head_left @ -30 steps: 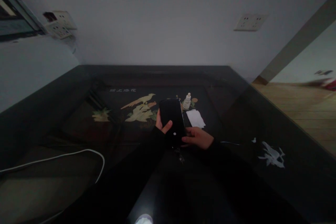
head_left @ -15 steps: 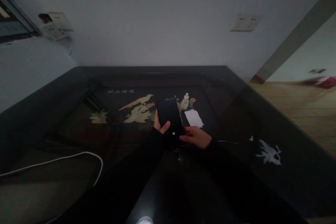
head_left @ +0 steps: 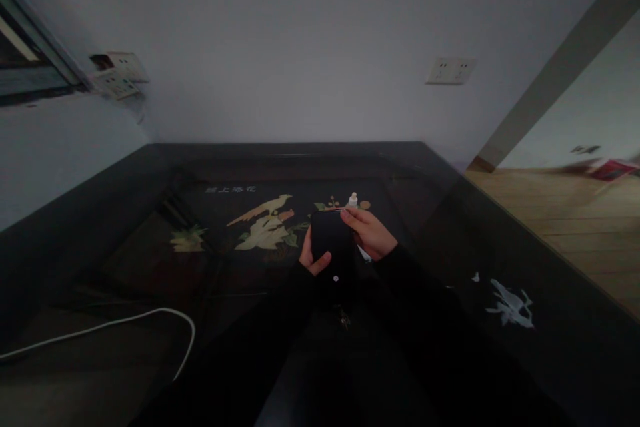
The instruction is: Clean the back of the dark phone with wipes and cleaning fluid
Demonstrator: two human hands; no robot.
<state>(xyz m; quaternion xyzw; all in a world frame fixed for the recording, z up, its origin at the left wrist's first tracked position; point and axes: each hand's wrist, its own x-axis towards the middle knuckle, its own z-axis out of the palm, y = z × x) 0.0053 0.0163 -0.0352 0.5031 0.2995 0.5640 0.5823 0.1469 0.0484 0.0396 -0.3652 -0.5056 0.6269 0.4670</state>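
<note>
My left hand (head_left: 314, 255) grips the left side of a flat black rectangular object (head_left: 330, 240), its thumb lying across the front. A small pale round spot shows near the object's lower end; its exact kind I cannot make out. At the upper right corner, my right hand (head_left: 369, 232) pinches the top edge between thumb and fingers. Just below the object, a bunch of small metal keys (head_left: 343, 318) shows dimly. Behind my right hand stands a small white bottle (head_left: 353, 199), mostly hidden. A bit of white paper (head_left: 365, 254) peeks out beneath that hand.
The dark glossy table (head_left: 430, 177) bears inlaid bird and flower pictures (head_left: 265, 230). A white cable (head_left: 165, 310) curves over its left side. Against the back is a wall with sockets (head_left: 450, 71); a wooden floor (head_left: 555, 213) lies to the right.
My right hand has moved from the object's lower right side up to its top right corner, now covering most of the paper and the bottle. The view has tilted up slightly.
</note>
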